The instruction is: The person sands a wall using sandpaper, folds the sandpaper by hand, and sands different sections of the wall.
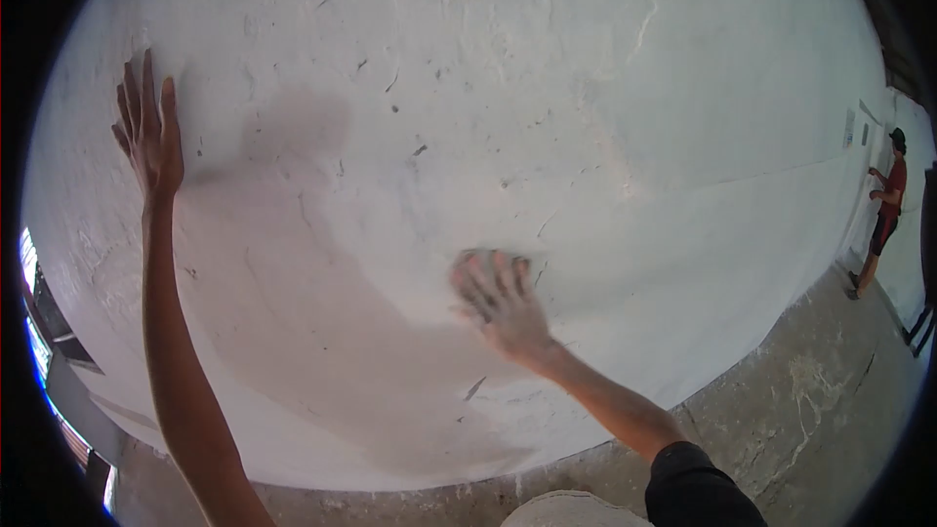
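Observation:
My left hand [154, 137] lies high on the left side of a large white wall [683, 117], fingers stretched out and spread, with nothing in it. Lower down, near the middle, my right hand [503, 312] is pressed to the same wall with its fingers forward. Motion blurs it. Dark grey shows around and between its fingers; whether that is a thin sheet under the hand or only shadow, I cannot tell. The wall surface bears small dark pits, scratches and rough patches, and shadows fall across it.
A person [888, 205] in a dark cap and red shirt stands at the far right, facing the wall. Grey, stained concrete floor [791, 400] runs along the wall's foot. Bright openings [37, 346] show at the left edge. A pale rounded thing [576, 510] shows at the bottom.

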The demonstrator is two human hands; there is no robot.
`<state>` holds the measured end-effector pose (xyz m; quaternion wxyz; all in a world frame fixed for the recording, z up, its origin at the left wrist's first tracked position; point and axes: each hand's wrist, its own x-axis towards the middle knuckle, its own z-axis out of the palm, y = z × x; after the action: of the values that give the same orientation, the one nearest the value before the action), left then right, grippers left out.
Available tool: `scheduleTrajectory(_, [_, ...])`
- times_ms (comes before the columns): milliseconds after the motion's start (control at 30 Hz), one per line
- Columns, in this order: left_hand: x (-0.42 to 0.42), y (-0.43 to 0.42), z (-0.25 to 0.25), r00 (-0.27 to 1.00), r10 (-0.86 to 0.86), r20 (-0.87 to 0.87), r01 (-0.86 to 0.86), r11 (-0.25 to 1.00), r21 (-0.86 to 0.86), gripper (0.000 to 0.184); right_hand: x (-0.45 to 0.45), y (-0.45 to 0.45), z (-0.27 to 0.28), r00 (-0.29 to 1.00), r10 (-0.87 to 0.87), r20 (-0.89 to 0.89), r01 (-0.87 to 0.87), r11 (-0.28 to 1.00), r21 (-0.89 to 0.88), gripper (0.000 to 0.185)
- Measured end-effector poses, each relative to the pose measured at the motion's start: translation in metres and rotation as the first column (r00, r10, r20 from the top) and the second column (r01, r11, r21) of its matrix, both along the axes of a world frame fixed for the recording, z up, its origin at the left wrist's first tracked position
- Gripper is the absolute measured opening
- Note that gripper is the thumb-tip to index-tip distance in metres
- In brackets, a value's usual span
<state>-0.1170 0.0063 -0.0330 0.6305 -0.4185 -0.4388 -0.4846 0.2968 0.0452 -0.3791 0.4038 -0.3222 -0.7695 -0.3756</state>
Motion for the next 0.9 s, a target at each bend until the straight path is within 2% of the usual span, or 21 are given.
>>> scheduleTrajectory(33, [0.0, -0.001, 0.0, 1.0, 0.014, -0.004, -0.014, 1.0, -0.01, 0.072, 0.013, 0.002, -0.004, 0.999, -0.045, -0.002, 0.045, 0.998, -0.037, 0.065])
scheduleTrajectory(100, [0.005, -0.002, 0.0, 0.999, -0.017, 0.035, 0.018, 1.0, -0.018, 0.073, 0.041, -0.004, 0.021, 0.976, -0.154, -0.153, 0.137, 0.984, -0.116, 0.065])
scheduleTrajectory(167, [0.004, -0.003, 0.0, 1.0, -0.001, 0.031, 0.002, 1.0, -0.013, 0.073, 0.064, -0.003, 0.037, 0.917, -0.176, -0.357, 0.131, 0.981, -0.147, 0.066])
scheduleTrajectory(200, [0.004, -0.004, 0.0, 0.999, -0.015, 0.033, 0.016, 1.0, -0.023, 0.073, 0.061, 0.0, 0.038, 0.921, -0.169, -0.352, 0.122, 0.981, -0.151, 0.066])
scheduleTrajectory(267, [0.002, -0.001, 0.0, 0.999, -0.029, 0.021, 0.03, 0.999, -0.016, 0.074, 0.055, 0.001, 0.039, 0.858, -0.113, -0.502, 0.063, 0.991, -0.116, 0.068])
scheduleTrajectory(300, [0.001, 0.0, 0.0, 0.999, -0.026, 0.026, 0.026, 0.999, -0.022, 0.074, 0.044, 0.0, 0.037, 0.861, -0.113, -0.497, 0.06, 0.991, -0.122, 0.068])
scheduleTrajectory(367, [-0.001, 0.001, 0.0, 0.999, -0.037, 0.001, 0.037, 0.999, 0.0, 0.075, -0.005, -0.01, 0.04, 0.824, -0.061, -0.563, 0.023, 0.997, -0.075, 0.072])
scheduleTrajectory(500, [-0.002, 0.002, 0.0, 0.998, -0.064, -0.017, 0.063, 0.998, -0.013, 0.076, -0.093, -0.029, -0.036, 0.979, -0.02, -0.202, -0.041, 0.955, -0.293, 0.066])
scheduleTrajectory(567, [-0.004, 0.002, 0.002, 0.996, -0.054, -0.073, 0.054, 0.999, 0.0, 0.076, -0.111, -0.039, -0.067, 0.986, 0.121, -0.114, -0.142, 0.968, -0.206, 0.059])
scheduleTrajectory(700, [-0.004, 0.0, 0.001, 0.995, -0.073, -0.073, 0.072, 0.997, -0.015, 0.075, -0.085, -0.033, -0.074, 0.989, 0.149, 0.0, -0.146, 0.972, -0.184, 0.056])
scheduleTrajectory(767, [-0.003, 0.0, 0.002, 0.995, -0.07, -0.076, 0.069, 0.998, -0.013, 0.075, -0.046, -0.023, -0.071, 0.982, 0.072, 0.175, -0.031, 0.973, -0.227, 0.056])
scheduleTrajectory(833, [-0.005, 0.0, 0.002, 0.995, -0.078, -0.06, 0.077, 0.997, -0.015, 0.075, -0.003, -0.012, -0.073, 0.999, 0.052, -0.001, -0.052, 0.977, -0.205, 0.06])
scheduleTrajectory(900, [-0.009, 0.003, 0.003, 0.995, -0.068, -0.078, 0.069, 0.998, 0.006, 0.076, 0.039, -0.012, -0.062, 0.988, -0.055, -0.147, 0.028, 0.984, -0.174, 0.065])
